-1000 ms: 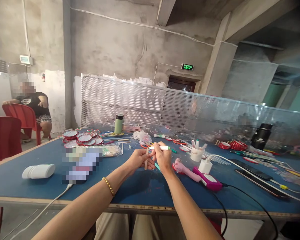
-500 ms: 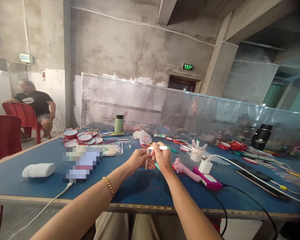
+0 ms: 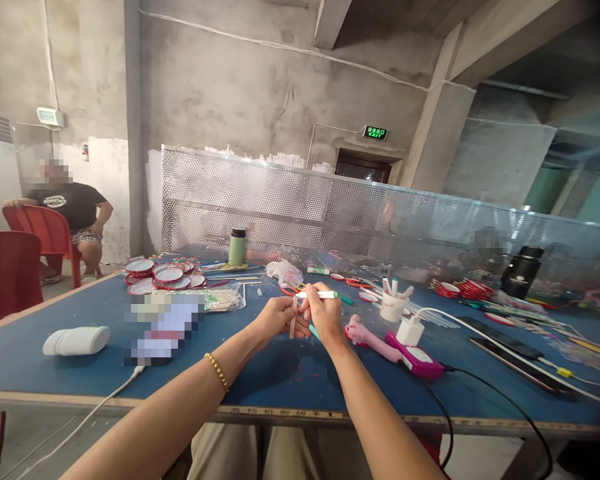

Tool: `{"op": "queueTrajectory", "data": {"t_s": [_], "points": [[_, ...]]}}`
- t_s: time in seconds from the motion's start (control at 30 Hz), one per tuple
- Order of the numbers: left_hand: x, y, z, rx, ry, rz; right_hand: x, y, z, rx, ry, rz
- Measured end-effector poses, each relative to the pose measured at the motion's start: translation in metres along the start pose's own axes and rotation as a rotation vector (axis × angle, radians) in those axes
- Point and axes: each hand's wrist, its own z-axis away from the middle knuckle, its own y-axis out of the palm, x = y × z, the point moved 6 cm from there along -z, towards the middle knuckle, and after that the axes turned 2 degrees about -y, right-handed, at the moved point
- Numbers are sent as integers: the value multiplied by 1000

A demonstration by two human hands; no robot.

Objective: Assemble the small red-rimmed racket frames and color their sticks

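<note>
My left hand (image 3: 276, 320) is closed on a thin wooden stick (image 3: 293, 320), held nearly upright above the blue table (image 3: 290, 377). My right hand (image 3: 325, 317) grips a white marker with a green end (image 3: 317, 295), held level with its tip at the top of the stick. Both hands meet over the table's middle. A gold bead bracelet (image 3: 217, 371) sits on my left wrist.
A pink device (image 3: 397, 347) with a white charger (image 3: 411, 329) and black cable lies right of my hands. A cup of markers (image 3: 393, 303), red-rimmed discs (image 3: 163, 277), a green flask (image 3: 237, 249), a white bottle (image 3: 76, 340) and phones (image 3: 520, 360) are around. A person sits at far left on a red chair (image 3: 47, 233).
My hands stay almost still on the stick and marker. The seated person at the left has shifted an arm slightly.
</note>
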Motion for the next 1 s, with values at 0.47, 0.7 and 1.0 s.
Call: {"op": "queueTrajectory", "data": {"t_s": [0.47,0.7,1.0], "points": [[1,-1,-1,2,-6,-4,3,0,1,15,11,-5],[0,-1,-1,-1,-2,4,3,-2,0,1,12,-1],[0,0,0,-1,-2,1,3,0,1,1,30,-26]]}}
